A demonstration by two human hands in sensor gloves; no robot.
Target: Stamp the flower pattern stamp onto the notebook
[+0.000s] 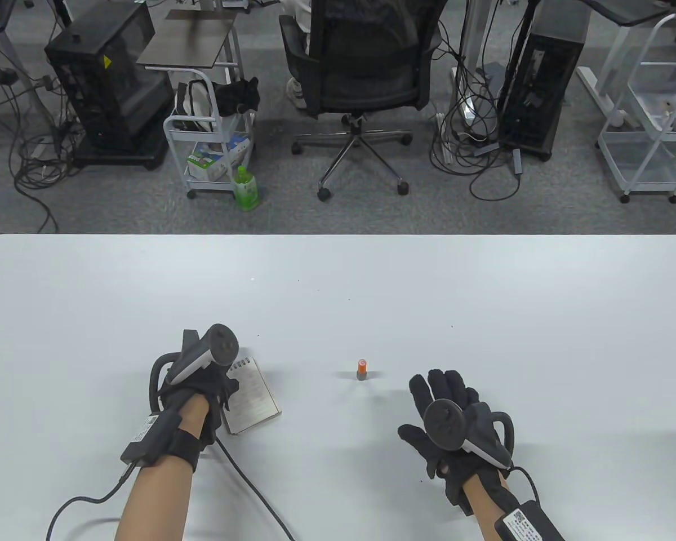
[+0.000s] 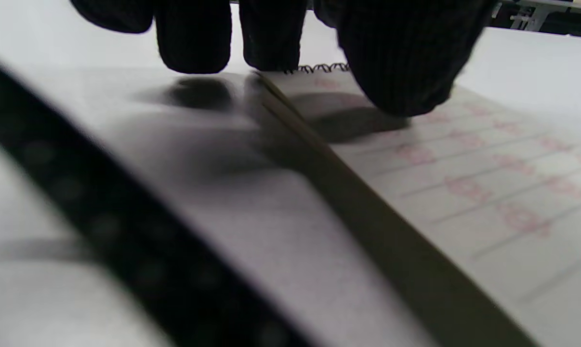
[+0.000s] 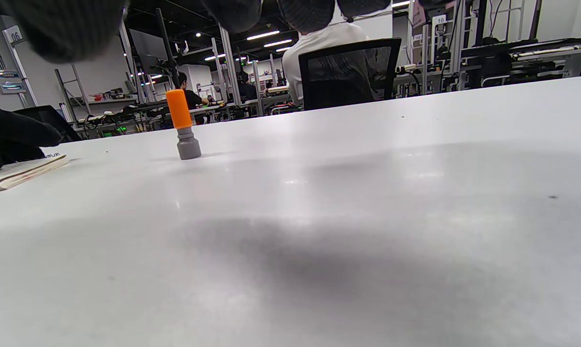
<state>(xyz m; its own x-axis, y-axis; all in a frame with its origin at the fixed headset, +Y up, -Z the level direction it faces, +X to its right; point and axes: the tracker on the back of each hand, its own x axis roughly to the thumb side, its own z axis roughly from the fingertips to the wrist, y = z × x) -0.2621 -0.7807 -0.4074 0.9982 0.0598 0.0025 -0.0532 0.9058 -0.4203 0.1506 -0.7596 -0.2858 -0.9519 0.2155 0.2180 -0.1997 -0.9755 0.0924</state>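
The small cylindrical stamp with an orange upper body and grey base [image 1: 361, 369] stands upright on the white bench [image 1: 484, 304], its long axis vertical, untouched and roughly midway between the two hands. The right hand [image 1: 453, 428] lies nearer to it: the stamp is ahead of that hand and off to its left, with bare bench between them. That hand hovers just above the surface with its black-gloved fingers spread and holding nothing. In the right wrist view the stamp [image 3: 183, 124] stands clear of everything around it, so a reach forward and leftward looks unobstructed, and a pinch on the orange part from the side or from above would suit its upright stance.

To the stamp's left lies the small spiral-bound notebook with lined pages [image 1: 252, 397], open and flat, its wire binding at the far edge. Faint pink prints already mark the page [image 2: 468, 188] in the left wrist view. The left hand [image 1: 197, 389] rests at the notebook's left edge, fingers curled downward; its thumb [image 2: 401, 62] appears to press the page near the binding, steadying it.
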